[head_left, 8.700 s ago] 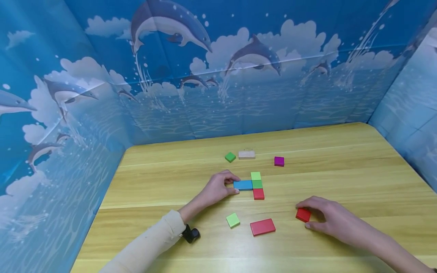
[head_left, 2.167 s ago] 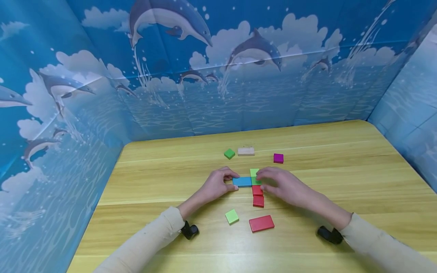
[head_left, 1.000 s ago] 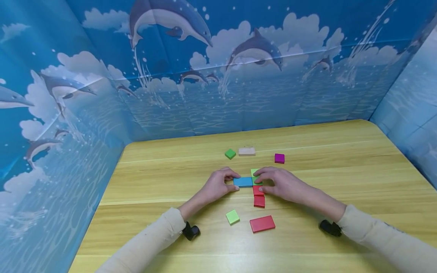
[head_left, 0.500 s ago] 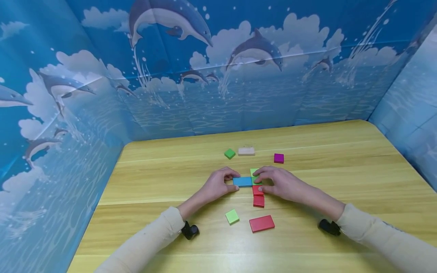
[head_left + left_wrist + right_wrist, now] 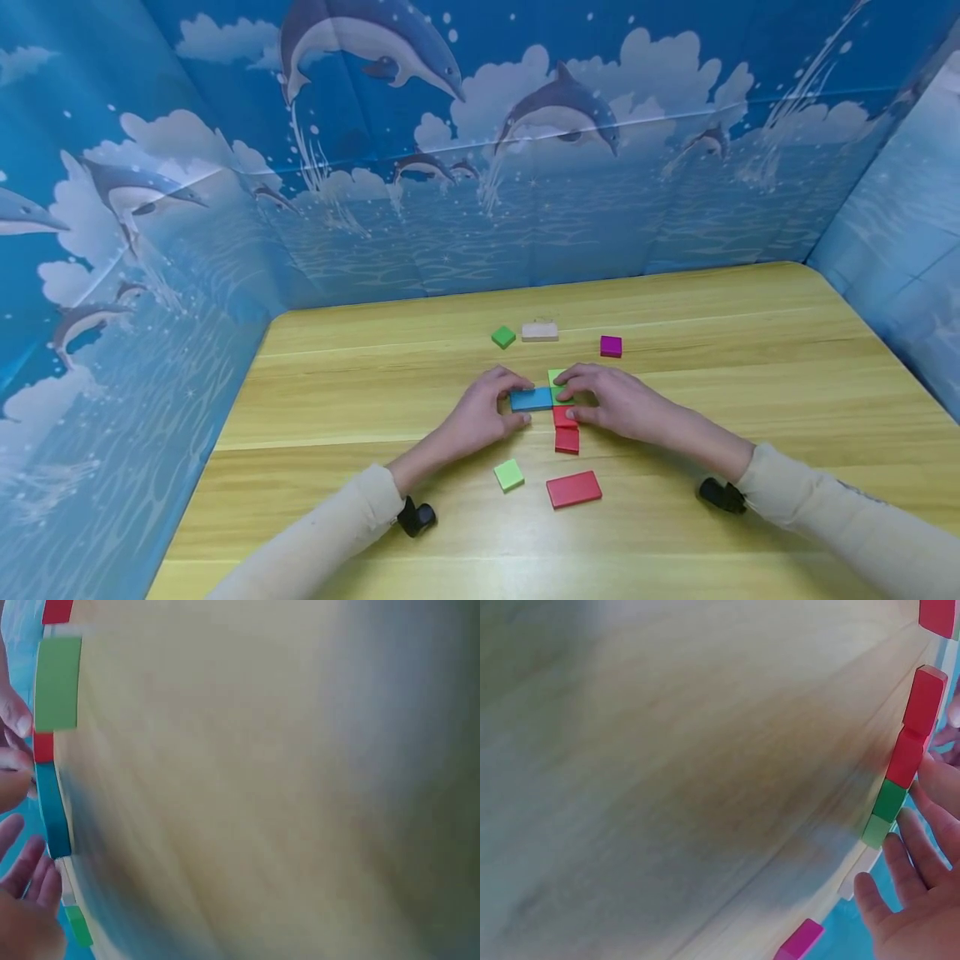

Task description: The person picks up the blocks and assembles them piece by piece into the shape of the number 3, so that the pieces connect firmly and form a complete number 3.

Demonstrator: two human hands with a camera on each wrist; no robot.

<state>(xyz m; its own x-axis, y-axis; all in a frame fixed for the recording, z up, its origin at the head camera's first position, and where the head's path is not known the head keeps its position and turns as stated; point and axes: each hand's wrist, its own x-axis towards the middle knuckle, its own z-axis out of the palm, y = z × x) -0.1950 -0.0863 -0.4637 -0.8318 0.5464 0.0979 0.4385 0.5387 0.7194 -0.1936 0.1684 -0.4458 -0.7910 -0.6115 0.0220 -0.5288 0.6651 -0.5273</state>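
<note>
My left hand (image 5: 483,408) straddles a flat blue block (image 5: 531,400), fingertips at its far edge and thumb just off its near edge. The blue block's right end meets a row of small square blocks: light green (image 5: 555,376), green (image 5: 890,799) and two red. My right hand (image 5: 626,406) lies over this row from the right, index fingertip on the green block and thumb on the upper red block (image 5: 906,757). The lower red block (image 5: 567,441) sits slightly askew below it. In the right wrist view the other right fingers extend beside the green blocks.
Nearer me lie a loose light green block (image 5: 509,475) and a larger red block (image 5: 573,489). Farther back are a green block (image 5: 503,337), a whitish block (image 5: 540,332) and a purple block (image 5: 611,347). A dolphin-print curtain (image 5: 480,242) borders the wooden table (image 5: 337,358).
The second red block has joined the row since the earliest frame, brought over from the right. Just now my left thumb and fingers have spread and slid rightward along the blue block.
</note>
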